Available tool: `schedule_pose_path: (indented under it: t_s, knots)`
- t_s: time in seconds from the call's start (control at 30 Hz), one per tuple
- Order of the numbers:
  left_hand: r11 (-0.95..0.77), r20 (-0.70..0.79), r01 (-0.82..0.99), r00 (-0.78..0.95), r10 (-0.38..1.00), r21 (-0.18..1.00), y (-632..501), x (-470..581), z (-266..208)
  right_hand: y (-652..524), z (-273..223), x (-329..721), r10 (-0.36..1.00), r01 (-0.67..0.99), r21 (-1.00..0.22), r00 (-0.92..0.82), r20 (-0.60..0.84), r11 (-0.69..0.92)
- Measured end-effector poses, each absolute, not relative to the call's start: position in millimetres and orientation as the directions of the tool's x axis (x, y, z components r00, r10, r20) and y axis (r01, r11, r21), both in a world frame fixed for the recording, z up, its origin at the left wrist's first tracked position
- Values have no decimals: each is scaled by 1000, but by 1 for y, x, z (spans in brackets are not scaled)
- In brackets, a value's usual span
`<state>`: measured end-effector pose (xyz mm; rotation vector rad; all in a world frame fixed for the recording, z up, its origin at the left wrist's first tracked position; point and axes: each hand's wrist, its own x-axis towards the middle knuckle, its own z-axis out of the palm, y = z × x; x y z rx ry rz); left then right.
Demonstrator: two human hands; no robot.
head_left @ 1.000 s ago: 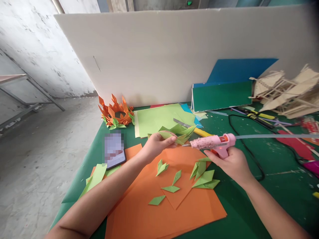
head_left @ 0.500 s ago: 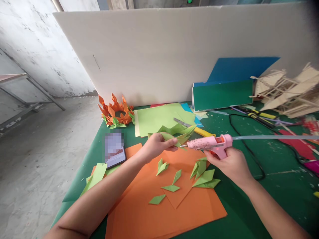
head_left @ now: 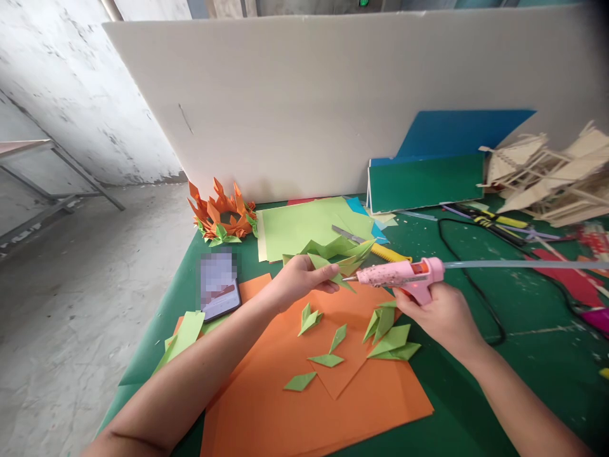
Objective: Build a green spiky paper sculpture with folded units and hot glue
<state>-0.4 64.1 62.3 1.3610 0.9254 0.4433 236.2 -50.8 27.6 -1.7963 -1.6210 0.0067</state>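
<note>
My left hand [head_left: 304, 279] is closed on a ring of folded green paper [head_left: 352, 249], whose pointed pieces stand up behind my fingers. In my right hand [head_left: 440, 311] is a pink glue gun [head_left: 404, 273] with a clear glue stick [head_left: 514, 264] running out of its back. Its metal nozzle points left, right by the green paper at my left fingertips; whether it touches I cannot tell. Below my hands, several folded green paper leaves [head_left: 299, 382] lie on orange paper sheets [head_left: 266, 412]. A cluster of green leaves [head_left: 392, 343] lies by their right edge.
An orange and green paper crown [head_left: 223, 216] stands at the back left, with a phone [head_left: 219, 282] in front. A yellow-handled cutter [head_left: 387, 253] rests by green sheets [head_left: 304, 225]. At right are a black cable [head_left: 469, 285] and a wooden stick model [head_left: 547, 171].
Almost nothing has moved. The green paper at my left fingertips has shifted slightly, and more of its tip shows below the nozzle.
</note>
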Motion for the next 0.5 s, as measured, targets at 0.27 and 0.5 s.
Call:
schedule_pose_path:
  t_s: [0.27,0.5]
  knots:
    - [204,-300,226,574,762,952,70,-3,58,-49,25,239,880,871,-490,204,428,36]
    - [226,-304,205,569,764,952,74,-6,60,-49,26,239,888,871,-490,198,415,34]
